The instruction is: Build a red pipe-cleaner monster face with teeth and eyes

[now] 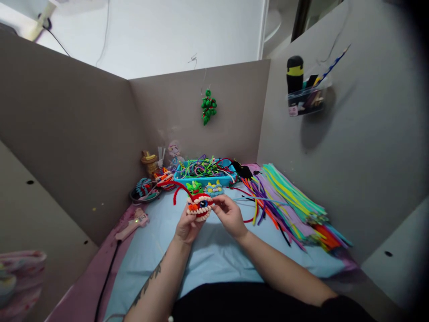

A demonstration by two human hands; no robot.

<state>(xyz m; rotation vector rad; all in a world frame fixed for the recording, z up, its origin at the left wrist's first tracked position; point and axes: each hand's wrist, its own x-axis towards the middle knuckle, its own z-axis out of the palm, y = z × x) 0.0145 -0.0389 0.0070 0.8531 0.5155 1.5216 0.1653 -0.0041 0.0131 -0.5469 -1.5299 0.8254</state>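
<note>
A red and cream pipe-cleaner figure (pixel 203 212) with a blue eye and an orange patch is held up over the blue cloth (pixel 214 255). My left hand (pixel 188 227) grips it from below and to the left. On its right side, my right hand (pixel 230 215) has thumb and forefinger pinched at the figure's edge; whatever lies between those fingertips is too small to make out. A loose red pipe cleaner (pixel 177 184) curls up from the figure to the left. Just behind stand a green figure (pixel 194 188) and a light blue one (pixel 214 188).
A blue tray (pixel 177 180) of tangled pipe cleaners stands at the back. Bundled coloured pipe cleaners (pixel 291 197) lie to the right. On the left are a pink glue gun (pixel 132 226) with its cord and a dark bowl (pixel 145 199). Grey panels (pixel 201 98) enclose the table.
</note>
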